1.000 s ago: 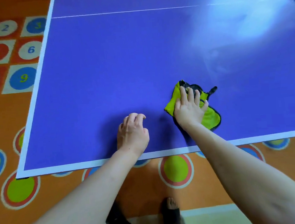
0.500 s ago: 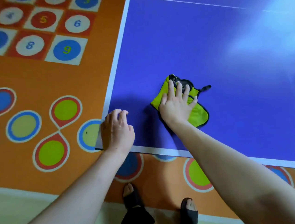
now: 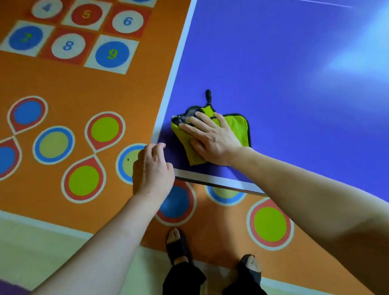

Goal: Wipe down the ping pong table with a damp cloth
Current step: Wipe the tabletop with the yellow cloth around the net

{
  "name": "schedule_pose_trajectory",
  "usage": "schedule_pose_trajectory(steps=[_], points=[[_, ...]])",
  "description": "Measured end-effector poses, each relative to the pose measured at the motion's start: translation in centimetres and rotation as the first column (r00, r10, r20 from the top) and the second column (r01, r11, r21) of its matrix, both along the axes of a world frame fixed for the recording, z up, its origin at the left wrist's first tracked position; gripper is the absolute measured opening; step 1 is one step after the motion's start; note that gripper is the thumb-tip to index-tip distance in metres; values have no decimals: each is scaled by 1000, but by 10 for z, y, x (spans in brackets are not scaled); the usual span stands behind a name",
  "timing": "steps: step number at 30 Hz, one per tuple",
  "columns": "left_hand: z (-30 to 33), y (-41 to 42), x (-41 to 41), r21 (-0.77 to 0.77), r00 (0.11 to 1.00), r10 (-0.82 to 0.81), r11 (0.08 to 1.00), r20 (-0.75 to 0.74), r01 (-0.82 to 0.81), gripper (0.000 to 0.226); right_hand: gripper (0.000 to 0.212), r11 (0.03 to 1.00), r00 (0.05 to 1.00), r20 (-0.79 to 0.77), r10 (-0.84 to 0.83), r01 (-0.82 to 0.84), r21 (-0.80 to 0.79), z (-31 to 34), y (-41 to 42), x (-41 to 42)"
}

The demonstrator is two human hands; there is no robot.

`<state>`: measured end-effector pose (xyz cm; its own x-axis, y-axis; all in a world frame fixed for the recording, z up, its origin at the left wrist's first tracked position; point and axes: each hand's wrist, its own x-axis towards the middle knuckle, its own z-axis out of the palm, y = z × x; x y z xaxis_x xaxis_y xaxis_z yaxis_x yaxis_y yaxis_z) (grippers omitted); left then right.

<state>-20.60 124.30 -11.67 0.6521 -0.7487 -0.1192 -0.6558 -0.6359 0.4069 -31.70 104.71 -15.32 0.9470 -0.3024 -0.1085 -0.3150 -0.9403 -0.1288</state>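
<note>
- Ping pong table [image 3: 301, 91]: we see its blue top filling the frame from 12 to 4 o'clock, with a white border along the left and near edges and a thin white line crossing at the top. A pale sheen lies toward 2 o'clock. We cannot tell whether it is damp film or reflected light.
- Play mat [image 3: 71, 97]: the orange floor covering with numbered squares and coloured circles lies from 9 to 11 o'clock and under the table's near corner. We judge it merely the standing surface, with the person's sandalled feet [image 3: 177, 245] at 6 o'clock.
- Right hand [image 3: 214, 141]: we find it laid palm-down on the cloth, fingers straight and slightly spread, pointing toward 10 o'clock. We judge the flat hand is meant to spread pressure so the cloth stays in full contact with the table.
- Left hand [image 3: 152, 168]: it sits at the table's near-left corner, at 9 o'clock from the cloth, fingers loosely curled and holding nothing. It probably steadies the person while leaning in.
- Cloth [image 3: 236, 129]: yellow-green with dark trim and a small dark loop at its 12 o'clock side, bunched under the right hand. It lies on the table, just inside the near-left corner, placed there, in our view, to cover the corner area.
</note>
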Motion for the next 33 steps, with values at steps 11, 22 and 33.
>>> schedule_pose_trajectory(steps=[11,22,33], points=[[2,-99,-189,43,962,-256,967,94,252,43,61,955,955,30,-296,295,34,0,-102,-247],[4,-157,-298,-31,914,-398,915,82,401,40,59,431,424,79,-902,897,100,-11,-92,-378],[-4,-85,-158,-19,968,-222,974,113,225,36,59,105,106,-9,-994,989,106,-7,-3,-205]])
